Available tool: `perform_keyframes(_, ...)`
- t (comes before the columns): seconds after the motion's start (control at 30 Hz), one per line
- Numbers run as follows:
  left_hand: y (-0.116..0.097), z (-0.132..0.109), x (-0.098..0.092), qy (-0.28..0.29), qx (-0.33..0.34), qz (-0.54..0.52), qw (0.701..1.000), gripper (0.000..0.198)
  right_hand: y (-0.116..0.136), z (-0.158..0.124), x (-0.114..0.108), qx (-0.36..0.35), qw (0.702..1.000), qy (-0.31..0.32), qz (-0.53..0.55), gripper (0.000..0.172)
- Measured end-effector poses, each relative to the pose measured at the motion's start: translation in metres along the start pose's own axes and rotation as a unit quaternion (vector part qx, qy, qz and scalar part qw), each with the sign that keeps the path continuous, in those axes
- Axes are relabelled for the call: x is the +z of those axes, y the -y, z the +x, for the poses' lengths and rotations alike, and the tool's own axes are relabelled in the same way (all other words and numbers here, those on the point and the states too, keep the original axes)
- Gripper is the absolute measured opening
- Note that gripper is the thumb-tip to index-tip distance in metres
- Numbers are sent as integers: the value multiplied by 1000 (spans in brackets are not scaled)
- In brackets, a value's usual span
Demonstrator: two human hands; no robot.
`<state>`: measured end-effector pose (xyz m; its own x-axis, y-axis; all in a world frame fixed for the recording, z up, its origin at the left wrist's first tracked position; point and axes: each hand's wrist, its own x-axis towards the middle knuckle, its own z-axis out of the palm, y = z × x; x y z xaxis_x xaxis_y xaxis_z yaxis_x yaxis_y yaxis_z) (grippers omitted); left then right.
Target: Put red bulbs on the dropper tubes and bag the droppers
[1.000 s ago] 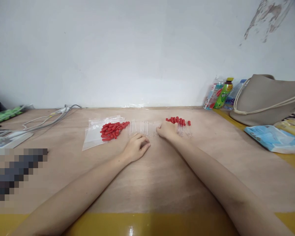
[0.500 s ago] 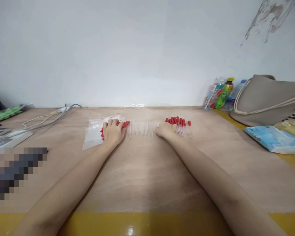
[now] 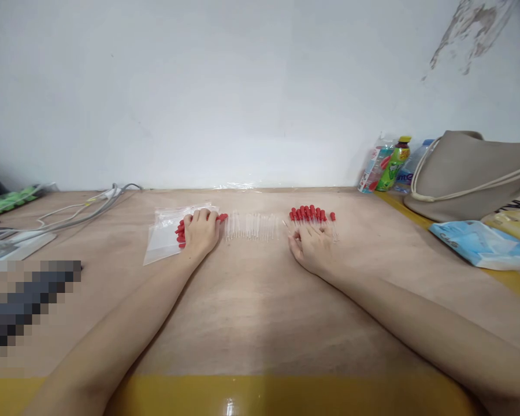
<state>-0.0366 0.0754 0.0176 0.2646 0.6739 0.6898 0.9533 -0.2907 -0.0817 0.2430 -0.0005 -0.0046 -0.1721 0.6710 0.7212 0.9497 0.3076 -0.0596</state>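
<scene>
My left hand (image 3: 201, 232) rests with curled fingers on a heap of red rubber bulbs (image 3: 181, 238), which lies on a clear zip bag (image 3: 160, 240). Its fingertips are over the bulbs and partly hidden. Between the hands, thin clear glass dropper tubes (image 3: 253, 226) lie side by side in a row. My right hand (image 3: 314, 248) is just right of that row, thumb and finger pinched on one slim glass tube (image 3: 285, 223) that points up and left. Beyond its fingers lie several droppers with red bulbs (image 3: 309, 212) fitted on, their tubes partly covered by the hand.
Bottles (image 3: 393, 164) lean against the wall at the back right, beside a grey bag (image 3: 468, 173). A blue tissue pack (image 3: 481, 244) lies in front of them. Cables (image 3: 108, 202) and a white power strip (image 3: 26, 245) are at the left. Yellow tape (image 3: 286, 393) runs along the near edge.
My right hand has moved right and a little nearer, from the end of the tube row to the bulbed droppers, now with a tube in its fingers. My left hand stays over the bulbs.
</scene>
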Motion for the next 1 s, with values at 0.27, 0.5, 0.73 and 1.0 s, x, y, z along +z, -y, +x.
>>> perform_keyframes(0.27,-53,-19,-29,20,39,-334,942,15,-7,-12,-4,-30,991,13,126,13)
perform_keyframes(0.5,-81,-33,-36,97,102,-413,900,12,-5,-10,-7,-56,988,42,134,20)
perform_keyframes(0.73,-79,-36,-25,134,30,-467,874,14,3,-11,-12,-108,983,38,144,20)
perform_keyframes(1.0,-80,-37,-22,112,42,-433,893,22,5,-11,-9,-156,972,35,171,19)
